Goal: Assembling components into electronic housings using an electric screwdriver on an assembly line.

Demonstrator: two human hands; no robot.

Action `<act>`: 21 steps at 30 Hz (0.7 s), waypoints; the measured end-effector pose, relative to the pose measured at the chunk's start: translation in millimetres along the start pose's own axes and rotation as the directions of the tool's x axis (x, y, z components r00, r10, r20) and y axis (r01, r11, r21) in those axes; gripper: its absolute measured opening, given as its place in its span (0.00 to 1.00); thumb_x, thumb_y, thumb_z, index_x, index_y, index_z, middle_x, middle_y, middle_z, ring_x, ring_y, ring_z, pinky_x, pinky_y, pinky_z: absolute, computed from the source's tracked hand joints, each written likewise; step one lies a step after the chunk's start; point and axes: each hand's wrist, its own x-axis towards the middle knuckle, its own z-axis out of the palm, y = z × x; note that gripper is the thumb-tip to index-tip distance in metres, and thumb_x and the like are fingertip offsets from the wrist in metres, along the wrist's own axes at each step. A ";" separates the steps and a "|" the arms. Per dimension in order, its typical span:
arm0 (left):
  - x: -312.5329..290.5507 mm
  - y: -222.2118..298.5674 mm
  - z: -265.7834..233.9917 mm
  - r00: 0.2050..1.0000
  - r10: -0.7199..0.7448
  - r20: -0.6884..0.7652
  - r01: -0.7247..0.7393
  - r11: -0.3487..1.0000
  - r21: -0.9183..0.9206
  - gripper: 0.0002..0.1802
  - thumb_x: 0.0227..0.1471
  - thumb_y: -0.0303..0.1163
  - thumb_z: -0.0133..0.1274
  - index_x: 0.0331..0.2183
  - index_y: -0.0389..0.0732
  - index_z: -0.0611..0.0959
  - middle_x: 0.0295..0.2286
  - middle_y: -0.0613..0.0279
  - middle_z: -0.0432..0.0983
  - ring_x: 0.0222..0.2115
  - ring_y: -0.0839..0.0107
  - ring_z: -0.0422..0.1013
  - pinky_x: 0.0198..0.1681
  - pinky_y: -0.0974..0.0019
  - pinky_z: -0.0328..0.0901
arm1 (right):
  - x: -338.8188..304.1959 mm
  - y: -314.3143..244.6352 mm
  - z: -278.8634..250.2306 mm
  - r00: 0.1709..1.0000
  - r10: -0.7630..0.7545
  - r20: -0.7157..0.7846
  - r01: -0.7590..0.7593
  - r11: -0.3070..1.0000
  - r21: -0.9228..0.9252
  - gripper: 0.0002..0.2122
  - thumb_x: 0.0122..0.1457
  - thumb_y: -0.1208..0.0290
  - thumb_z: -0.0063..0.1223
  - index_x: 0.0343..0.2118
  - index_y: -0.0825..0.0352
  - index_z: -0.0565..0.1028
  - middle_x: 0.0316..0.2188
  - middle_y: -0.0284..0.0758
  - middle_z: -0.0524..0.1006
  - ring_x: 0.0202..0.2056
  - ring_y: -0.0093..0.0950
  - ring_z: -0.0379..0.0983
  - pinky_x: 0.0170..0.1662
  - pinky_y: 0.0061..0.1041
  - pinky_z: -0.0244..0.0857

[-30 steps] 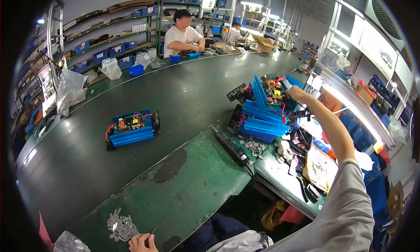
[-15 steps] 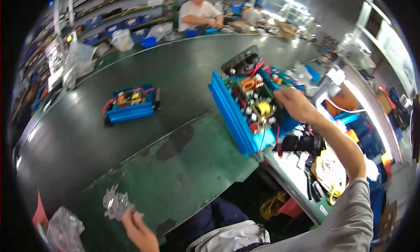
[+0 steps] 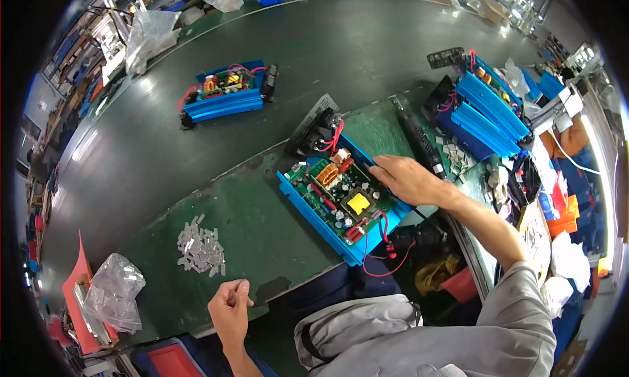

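Head view: gripping the far right wall of an open blue ribbed-metal housing point(image 3: 318, 221) with the right hand point(image 3: 409, 180), fingers clamped on the rim, probably to steady it on the worn green bench point(image 3: 252, 210). Holding the left hand point(image 3: 229, 305), fingers curled, near a heap of small flat grey strips point(image 3: 201, 247), likely placed within reach; cannot tell if pinched on anything. Folded outward on red wires point(image 3: 337, 136): black end panel point(image 3: 312, 131).

Blue housing point(image 3: 313, 221), green board point(image 3: 337, 195), yellow transformer point(image 3: 358, 203), green bench point(image 3: 255, 220), piled tabs point(image 3: 200, 246) perhaps silver-grey
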 end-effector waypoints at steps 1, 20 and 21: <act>3.3 -1.7 2.3 1.000 0.013 0.008 -0.013 1.000 -0.005 0.08 0.59 0.28 0.58 0.33 0.32 0.83 0.19 0.69 0.73 0.19 0.84 0.66 0.24 0.77 0.59 | 0.0 4.8 -0.3 1.000 0.004 0.027 -0.003 1.000 -0.023 0.13 0.69 0.65 0.43 0.36 0.74 0.69 0.32 0.53 0.73 0.40 0.54 0.70 0.42 0.46 0.63; 86.2 102.1 118.0 0.857 0.434 0.278 -0.514 0.675 0.529 0.15 0.58 0.27 0.52 0.47 0.35 0.78 0.34 0.51 0.75 0.32 0.47 0.75 0.33 0.49 0.69 | -33.0 18.3 37.8 0.888 0.375 0.267 -0.434 0.490 0.756 0.19 0.72 0.58 0.40 0.51 0.71 0.70 0.35 0.38 0.77 0.30 0.27 0.78 0.26 0.24 0.74; 94.0 104.6 118.2 0.816 0.486 0.313 -0.573 0.607 0.551 0.15 0.58 0.28 0.52 0.47 0.36 0.78 0.34 0.51 0.76 0.32 0.47 0.75 0.33 0.49 0.69 | -35.9 22.8 36.4 0.863 0.470 0.186 -0.411 0.437 0.800 0.17 0.71 0.59 0.41 0.48 0.71 0.71 0.34 0.37 0.76 0.31 0.27 0.78 0.25 0.25 0.73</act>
